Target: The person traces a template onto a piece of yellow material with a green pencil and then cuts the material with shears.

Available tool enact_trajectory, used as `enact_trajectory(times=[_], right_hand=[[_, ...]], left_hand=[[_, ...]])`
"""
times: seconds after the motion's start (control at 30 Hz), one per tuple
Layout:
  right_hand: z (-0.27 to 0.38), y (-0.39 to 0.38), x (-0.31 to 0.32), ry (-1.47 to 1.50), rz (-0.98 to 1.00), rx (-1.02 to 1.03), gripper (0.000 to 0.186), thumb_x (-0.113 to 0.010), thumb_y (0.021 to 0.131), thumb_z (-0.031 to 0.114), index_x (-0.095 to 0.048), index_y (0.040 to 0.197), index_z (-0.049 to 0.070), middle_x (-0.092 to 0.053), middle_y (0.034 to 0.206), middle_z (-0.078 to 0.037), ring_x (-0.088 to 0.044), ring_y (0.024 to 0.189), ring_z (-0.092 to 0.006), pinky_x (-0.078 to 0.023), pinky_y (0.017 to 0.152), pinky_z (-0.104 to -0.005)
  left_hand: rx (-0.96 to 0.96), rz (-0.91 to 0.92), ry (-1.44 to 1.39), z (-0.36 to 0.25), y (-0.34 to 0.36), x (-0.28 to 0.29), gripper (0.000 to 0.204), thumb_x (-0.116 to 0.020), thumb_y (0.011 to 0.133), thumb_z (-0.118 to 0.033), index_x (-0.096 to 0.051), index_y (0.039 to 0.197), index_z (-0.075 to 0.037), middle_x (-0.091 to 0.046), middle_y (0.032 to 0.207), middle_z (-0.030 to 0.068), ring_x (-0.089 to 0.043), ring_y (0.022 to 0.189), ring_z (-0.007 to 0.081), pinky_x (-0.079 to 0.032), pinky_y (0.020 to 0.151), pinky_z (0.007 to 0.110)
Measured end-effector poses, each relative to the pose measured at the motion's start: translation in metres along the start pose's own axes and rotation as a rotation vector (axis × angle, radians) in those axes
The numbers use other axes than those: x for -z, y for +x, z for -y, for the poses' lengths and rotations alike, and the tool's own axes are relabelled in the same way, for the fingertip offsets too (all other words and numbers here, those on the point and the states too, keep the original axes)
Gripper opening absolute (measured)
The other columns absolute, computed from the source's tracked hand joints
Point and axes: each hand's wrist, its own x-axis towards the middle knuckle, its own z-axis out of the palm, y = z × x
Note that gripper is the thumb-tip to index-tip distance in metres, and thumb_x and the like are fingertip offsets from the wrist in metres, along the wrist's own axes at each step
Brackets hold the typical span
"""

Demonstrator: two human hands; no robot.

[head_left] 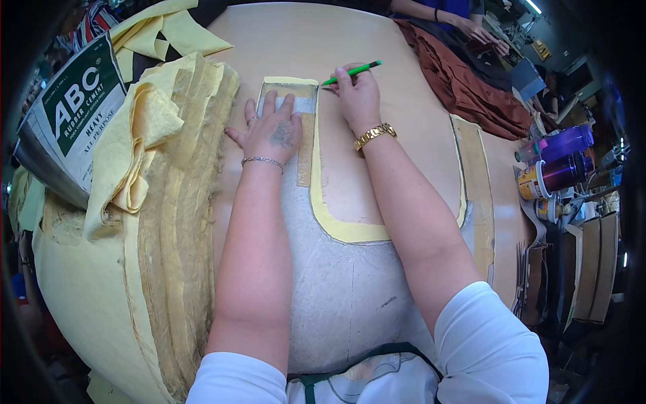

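Observation:
My left hand [271, 131] lies flat, fingers spread, pressing down a grey stiff pattern piece [336, 283] near its far end, on top of yellow sheet material [346, 230]. It wears a ring and a thin bracelet. My right hand [359, 97], with a gold watch on the wrist, grips a green pencil [352, 71] whose tip touches the yellow material beside the pattern's far right corner. The two hands are close together at the far end of the pattern.
A thick stack of yellow sheets [171, 202] lies on the left, with a large tin can [64, 124] behind it. Brown fabric [464, 84] lies at the far right, where another person's hands [481, 34] work. Bottles and cans [558, 168] crowd the right edge.

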Motion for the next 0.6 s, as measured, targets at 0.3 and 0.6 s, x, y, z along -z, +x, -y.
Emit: enact_trajectory(times=[0.3,0.6], right_hand=[[0.032,-0.035,-0.002,-0.516,0.193,0.308,0.013,-0.054,0.081,0.017,-0.052,0.081,0.004,-0.057,0.073,-0.012,-0.055,0.068,-0.0281,-0.045,0.061,-0.0351],[0.101,-0.162,0.053,-0.421,0.743,0.541,0.019,-0.057,0.063,0.002,-0.049,0.078,0.008,-0.052,0.074,-0.010,-0.051,0.072,-0.0270,-0.043,0.065,-0.0363]], left_hand=[[0.020,0.013,0.000,0.001,0.000,-0.001,0.043,-0.034,0.085,-0.036,-0.035,0.128,-0.029,-0.020,0.140,-0.0015,-0.013,0.129,0.0288,-0.007,0.093,0.067],[0.036,0.017,0.018,0.002,0.001,-0.001,0.045,-0.032,0.086,-0.037,-0.031,0.130,-0.031,-0.018,0.141,-0.0036,-0.012,0.130,0.0275,-0.006,0.094,0.067]])
